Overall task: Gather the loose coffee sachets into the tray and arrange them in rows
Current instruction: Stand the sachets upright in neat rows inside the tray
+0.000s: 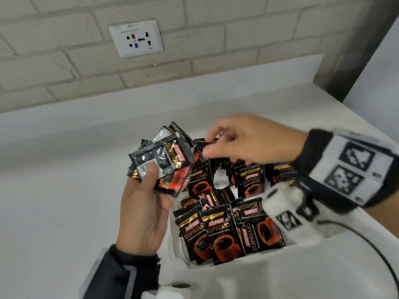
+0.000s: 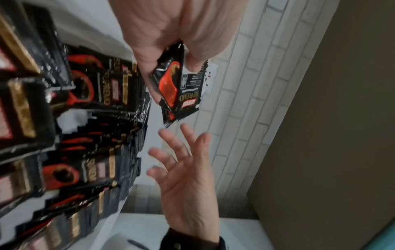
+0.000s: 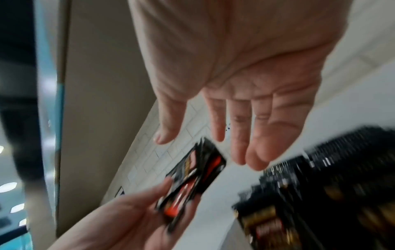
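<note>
My left hand (image 1: 155,175) grips a fanned bundle of black Kopiko Supremo sachets (image 1: 166,158), thumb on top, just left of the white tray (image 1: 259,262). The left wrist view shows the same bundle (image 2: 177,88) pinched between thumb and fingers. My right hand (image 1: 207,145) hovers over the back of the tray, close to the bundle, fingers spread and holding nothing (image 3: 203,140). Inside the tray, sachets (image 1: 226,229) stand in rough rows, some leaning or turned sideways.
The tray sits on a white countertop (image 1: 64,190) against a white brick wall with a power socket (image 1: 136,38). A black cable (image 1: 367,240) curves over the counter at the right. A grey panel (image 1: 349,50) closes off the right corner.
</note>
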